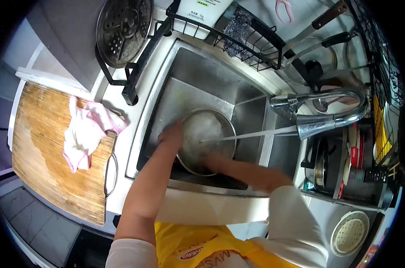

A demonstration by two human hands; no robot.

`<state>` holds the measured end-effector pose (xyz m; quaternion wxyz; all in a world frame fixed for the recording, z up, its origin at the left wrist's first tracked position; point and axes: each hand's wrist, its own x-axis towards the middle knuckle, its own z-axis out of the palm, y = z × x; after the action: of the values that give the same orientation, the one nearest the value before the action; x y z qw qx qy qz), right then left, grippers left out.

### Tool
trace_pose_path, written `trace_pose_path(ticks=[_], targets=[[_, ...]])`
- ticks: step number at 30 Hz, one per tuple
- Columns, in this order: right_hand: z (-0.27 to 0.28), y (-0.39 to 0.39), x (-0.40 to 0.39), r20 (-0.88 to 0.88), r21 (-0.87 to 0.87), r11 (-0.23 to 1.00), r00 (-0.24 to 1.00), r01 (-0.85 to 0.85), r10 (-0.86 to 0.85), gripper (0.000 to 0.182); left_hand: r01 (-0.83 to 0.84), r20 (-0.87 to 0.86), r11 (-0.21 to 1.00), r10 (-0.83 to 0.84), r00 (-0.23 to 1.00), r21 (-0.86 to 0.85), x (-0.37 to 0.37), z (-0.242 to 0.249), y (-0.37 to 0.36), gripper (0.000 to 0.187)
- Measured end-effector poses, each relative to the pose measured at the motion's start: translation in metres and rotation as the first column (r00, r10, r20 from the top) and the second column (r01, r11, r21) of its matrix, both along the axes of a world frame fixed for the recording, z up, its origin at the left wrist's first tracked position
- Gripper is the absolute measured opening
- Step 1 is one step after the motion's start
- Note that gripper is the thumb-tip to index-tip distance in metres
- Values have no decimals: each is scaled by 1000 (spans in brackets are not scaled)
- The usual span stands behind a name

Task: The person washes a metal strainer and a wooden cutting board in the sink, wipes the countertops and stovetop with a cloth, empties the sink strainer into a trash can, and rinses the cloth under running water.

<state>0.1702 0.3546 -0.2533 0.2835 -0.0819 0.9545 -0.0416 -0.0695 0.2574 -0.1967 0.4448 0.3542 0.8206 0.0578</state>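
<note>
A round metal strainer bowl (pixel 209 129) sits in the steel sink (pixel 198 85), and water from the chrome faucet (pixel 327 120) streams into it. My left hand (pixel 171 135) grips the bowl's left rim. My right hand (pixel 211 161) reaches into the bowl's lower part; it is blurred and partly hidden, so its fingers are unclear.
A wooden cutting board (pixel 46 152) with a pink and white cloth (pixel 84 134) lies left of the sink. A black wire rack (pixel 238 31) holds a scrubber and a bottle behind it. A perforated steamer plate (pixel 122 29) leans at back left. Pans and lids (pixel 345 165) fill the right side.
</note>
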Motion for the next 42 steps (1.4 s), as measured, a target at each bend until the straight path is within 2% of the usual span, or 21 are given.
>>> trace_pose_path(ticks=[2,4,6,8,9,13,15,16,18,20,24,26,28,30,31,32,34,35,38,41,42], targets=[[-15,-25,-72,67,-30,946,945,323,-321,37,4,-10,1000,-4,1000,-11,0,-17,4,57],[-7,5,-103,-296,-112,942,894,317,-336,32,24,-24,999,-25,999,-36,-3,-11,1,58],[25,34,-108,-238,-24,812,785,584,-572,29,62,64,993,-56,996,-97,-9,28,-3,65],[-3,62,-76,-162,-122,326,305,938,-938,28,86,24,992,-84,996,-94,-3,24,-3,68],[9,57,-45,-161,192,677,703,711,-693,33,103,-7,991,-104,995,-87,0,20,-3,71],[-29,-14,-4,81,54,865,861,498,-501,20,114,-19,987,-117,993,-116,-1,9,4,78],[-33,-28,-44,-85,-88,883,880,460,-467,16,151,-40,981,-157,987,-121,0,9,4,77],[-13,-20,-72,-274,-24,970,931,244,-241,15,150,-45,981,-157,987,-123,0,9,3,77],[-39,12,-94,-254,-226,681,633,696,-731,15,198,-85,971,-210,974,-135,2,8,0,76],[13,33,-96,-159,122,726,736,677,-659,19,207,-120,969,-223,967,-138,4,5,-4,76],[17,36,-26,20,239,627,642,741,-766,24,237,-114,951,-263,958,-200,5,26,-2,76],[-37,12,8,66,253,686,695,682,-716,21,314,-194,928,-352,915,-202,11,40,-10,76],[40,-24,-13,175,130,841,822,526,-541,21,438,-339,859,-508,792,-263,18,55,-16,95],[66,-32,-28,399,-392,598,715,699,-574,23,579,-445,748,-660,605,-323,25,55,-26,75],[73,-33,-23,378,-398,593,714,700,-589,23,658,-440,652,-751,492,-377,28,70,-24,64],[79,-39,-12,312,-593,337,594,731,-741,26,664,-451,644,-756,474,-380,33,74,-26,64],[93,-43,11,282,-803,-29,337,595,-898,35,859,-342,239,-936,80,-454,38,65,-31,52],[115,-45,24,276,-807,-37,321,589,-906,35,860,-347,224,-936,60,-458,35,38,-34,52],[172,-49,62,244,-803,-277,-133,527,-961,38,897,-282,61,-957,-73,-439,38,-13,-21,45],[222,-50,97,215,-787,-308,-230,534,-949,42,955,-296,3,-951,-89,-296,68,55,-9,37],[201,-51,113,248,-832,-345,-265,435,-932,40,976,-316,174,-940,125,-131,81,84,-7,31]])
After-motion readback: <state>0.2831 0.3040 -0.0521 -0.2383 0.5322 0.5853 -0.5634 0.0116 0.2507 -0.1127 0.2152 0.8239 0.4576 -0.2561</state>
